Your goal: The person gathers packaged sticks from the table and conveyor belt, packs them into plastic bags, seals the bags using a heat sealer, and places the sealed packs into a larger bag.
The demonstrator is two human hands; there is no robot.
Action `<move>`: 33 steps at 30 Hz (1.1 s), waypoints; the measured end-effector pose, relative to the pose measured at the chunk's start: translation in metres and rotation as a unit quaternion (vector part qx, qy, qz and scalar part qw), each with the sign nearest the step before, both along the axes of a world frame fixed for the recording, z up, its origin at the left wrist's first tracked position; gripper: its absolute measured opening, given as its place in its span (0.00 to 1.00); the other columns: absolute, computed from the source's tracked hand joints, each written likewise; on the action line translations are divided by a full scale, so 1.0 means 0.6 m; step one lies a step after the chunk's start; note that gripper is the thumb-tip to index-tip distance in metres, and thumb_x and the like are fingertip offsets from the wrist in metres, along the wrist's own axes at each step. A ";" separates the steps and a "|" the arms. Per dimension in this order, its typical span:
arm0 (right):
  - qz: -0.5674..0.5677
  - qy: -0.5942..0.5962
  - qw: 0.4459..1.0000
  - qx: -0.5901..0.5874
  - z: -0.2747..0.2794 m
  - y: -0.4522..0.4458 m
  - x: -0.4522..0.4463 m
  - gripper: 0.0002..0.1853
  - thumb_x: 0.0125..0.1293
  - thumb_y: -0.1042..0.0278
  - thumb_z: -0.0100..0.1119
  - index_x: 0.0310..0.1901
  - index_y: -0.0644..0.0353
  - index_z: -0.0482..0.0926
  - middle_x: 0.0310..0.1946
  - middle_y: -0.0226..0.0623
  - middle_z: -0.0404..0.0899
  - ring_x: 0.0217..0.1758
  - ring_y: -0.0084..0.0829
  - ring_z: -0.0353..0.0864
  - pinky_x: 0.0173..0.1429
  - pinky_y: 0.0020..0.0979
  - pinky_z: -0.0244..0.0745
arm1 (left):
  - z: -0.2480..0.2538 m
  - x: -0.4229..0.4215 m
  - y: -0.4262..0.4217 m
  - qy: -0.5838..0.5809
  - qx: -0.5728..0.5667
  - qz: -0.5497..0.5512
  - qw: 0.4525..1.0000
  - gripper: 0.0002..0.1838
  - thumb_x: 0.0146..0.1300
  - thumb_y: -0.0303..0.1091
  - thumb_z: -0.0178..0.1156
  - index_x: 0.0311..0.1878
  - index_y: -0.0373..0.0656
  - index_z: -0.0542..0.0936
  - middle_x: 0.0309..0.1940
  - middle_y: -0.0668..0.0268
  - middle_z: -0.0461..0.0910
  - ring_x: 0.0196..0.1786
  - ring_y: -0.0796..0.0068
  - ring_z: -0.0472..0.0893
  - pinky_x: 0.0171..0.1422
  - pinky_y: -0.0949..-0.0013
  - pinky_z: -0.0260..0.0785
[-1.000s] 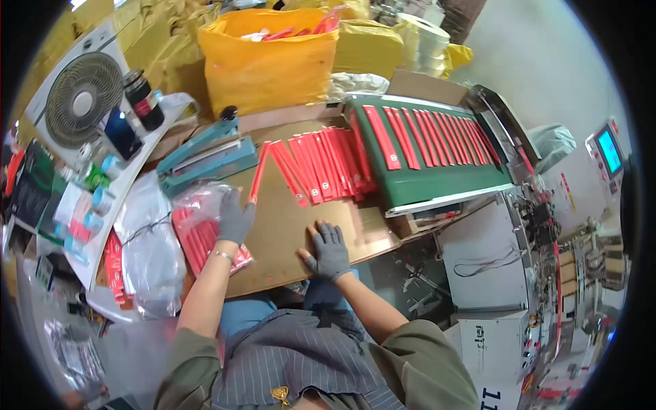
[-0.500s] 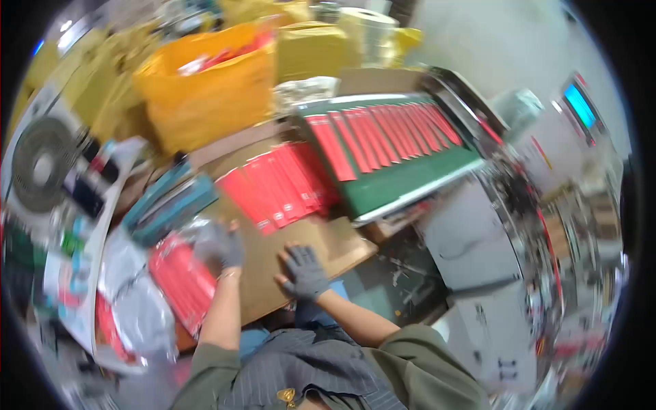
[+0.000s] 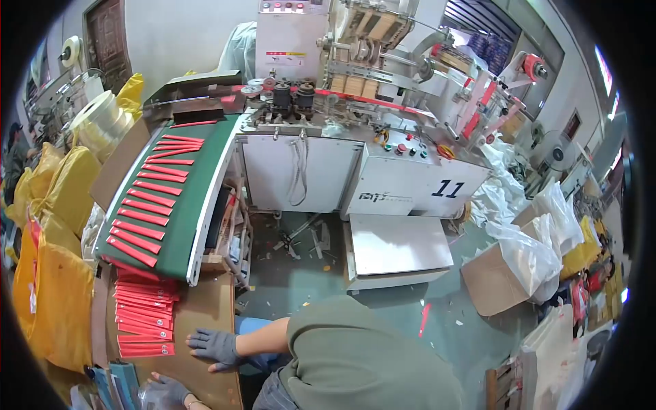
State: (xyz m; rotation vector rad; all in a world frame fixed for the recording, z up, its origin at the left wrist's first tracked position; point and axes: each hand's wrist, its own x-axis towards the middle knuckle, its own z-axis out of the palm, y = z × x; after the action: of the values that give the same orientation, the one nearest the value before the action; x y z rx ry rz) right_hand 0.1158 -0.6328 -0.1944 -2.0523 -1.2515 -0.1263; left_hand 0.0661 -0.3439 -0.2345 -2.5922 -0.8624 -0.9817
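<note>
My right hand, in a grey fingerless glove, rests on the brown cardboard tabletop with its fingers spread and nothing in them. Just beyond it lies an overlapping row of narrow red packets, each with a small white mark near one end. At the bottom edge, my left hand, gloved the same way, is partly cut off by the view. Its visible fingers are stretched out beside clear plastic; whether they touch it I cannot tell.
A green conveyor belt carries spaced red packets toward the table. Behind stands a white machine with rollers and a panel marked 11. A yellow sack stands left, a blue holder below it. A cardboard box sits on the floor at right.
My view has swung right and up toward the machine, so the table now shows at lower left. The bag of red packets is out of view. My right hand still lies on the table.
</note>
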 end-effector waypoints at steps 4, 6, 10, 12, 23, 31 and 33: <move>0.000 -0.011 1.000 0.009 -0.011 0.006 0.003 0.39 0.49 0.42 0.59 0.57 0.64 0.70 0.64 0.59 0.61 0.71 0.56 0.55 0.74 0.56 0.43 | 0.007 -0.001 -0.003 -0.002 -0.040 0.000 0.999 0.24 0.69 0.51 0.50 0.48 0.37 0.81 0.48 0.50 0.79 0.50 0.50 0.78 0.56 0.56 0.71; 0.004 -0.006 1.000 0.007 -0.008 0.004 0.002 0.39 0.50 0.42 0.59 0.57 0.65 0.70 0.64 0.60 0.61 0.71 0.56 0.55 0.74 0.56 0.43 | 0.010 -0.002 -0.006 -0.002 -0.057 -0.002 0.998 0.24 0.70 0.50 0.50 0.48 0.37 0.81 0.49 0.51 0.79 0.51 0.50 0.78 0.57 0.56 0.70; 0.015 0.014 1.000 -0.020 0.012 -0.005 0.000 0.39 0.53 0.41 0.56 0.58 0.66 0.69 0.65 0.60 0.60 0.72 0.56 0.54 0.75 0.56 0.42 | 0.010 -0.014 -0.014 -0.002 -0.089 0.029 0.996 0.23 0.70 0.50 0.50 0.49 0.37 0.81 0.51 0.51 0.78 0.52 0.51 0.77 0.58 0.56 0.70; 0.022 -0.008 0.999 -0.022 -0.003 -0.002 0.005 0.38 0.54 0.41 0.55 0.59 0.66 0.68 0.66 0.60 0.59 0.72 0.56 0.54 0.75 0.55 0.42 | 0.013 -0.002 -0.025 -0.036 -0.120 0.018 0.992 0.22 0.70 0.48 0.50 0.50 0.38 0.80 0.52 0.50 0.78 0.53 0.50 0.77 0.60 0.55 0.69; 0.003 -0.034 0.998 -0.053 0.014 -0.003 0.006 0.36 0.59 0.44 0.53 0.61 0.65 0.67 0.67 0.57 0.59 0.72 0.52 0.55 0.75 0.52 0.45 | 0.026 -0.004 -0.046 0.009 -0.143 0.061 0.988 0.23 0.70 0.48 0.50 0.57 0.39 0.75 0.58 0.45 0.72 0.59 0.43 0.72 0.64 0.49 0.64; 0.016 0.017 1.000 0.003 0.023 -0.014 0.014 0.36 0.59 0.49 0.57 0.63 0.65 0.65 0.66 0.56 0.60 0.70 0.53 0.58 0.72 0.50 0.51 | 0.030 0.004 -0.057 -0.032 -0.135 0.056 0.989 0.22 0.70 0.48 0.50 0.53 0.37 0.78 0.54 0.47 0.76 0.57 0.46 0.74 0.62 0.52 0.65; 0.030 0.047 0.993 0.108 0.042 -0.016 0.025 0.35 0.57 0.54 0.63 0.64 0.64 0.66 0.64 0.56 0.61 0.69 0.54 0.59 0.71 0.47 0.56 | 0.081 0.014 -0.099 0.023 -0.180 0.101 0.978 0.22 0.70 0.47 0.50 0.54 0.36 0.77 0.56 0.47 0.75 0.59 0.47 0.73 0.65 0.53 0.63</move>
State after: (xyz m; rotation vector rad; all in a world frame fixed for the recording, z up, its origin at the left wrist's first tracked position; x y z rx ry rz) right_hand 0.1306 -0.6422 -0.1694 -1.8140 -1.1871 -0.1298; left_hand 0.0742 -0.4034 -0.1861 -2.7257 -1.3722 -0.7648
